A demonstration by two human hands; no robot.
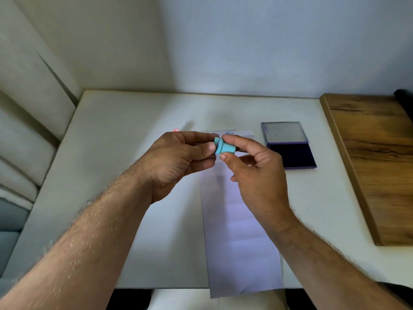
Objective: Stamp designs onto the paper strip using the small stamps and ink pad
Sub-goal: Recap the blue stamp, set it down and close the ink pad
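Landmark: one long white paper strip [239, 220], lying flat on my white table [125, 135] and running from its near edge, which it overhangs a little, toward the wall.
Stamps in hand: one small teal plastic stamp [224, 147], a short cylinder with a wider flange at one end, held on its side in the air above the far half of the paper strip.
Left hand: my left hand [178, 162] has thumb and fingers curled in around the flanged end of the teal stamp, pinching it.
Right hand: my right hand [257, 173] pinches the plain round end of the same stamp between thumb and forefinger; the other fingers hang loosely curled behind.
Hands counted: two, both on the one stamp, fingertips almost meeting.
Other stamps: one small pink thing [175, 130] sits on the table left of the paper strip's far end; too blurred to say what it is.
Prints: two blue round marks [229, 133] show at the far end of the paper strip, just beyond my fingers; one is partly hidden.
Ink pad: one purple-cased ink pad [290, 153], lid open and laid back, dark pad facing up, on the table just right of the paper strip's far half.
Board: one brown wooden board [368, 164], right of the ink pad, well apart from the paper strip.
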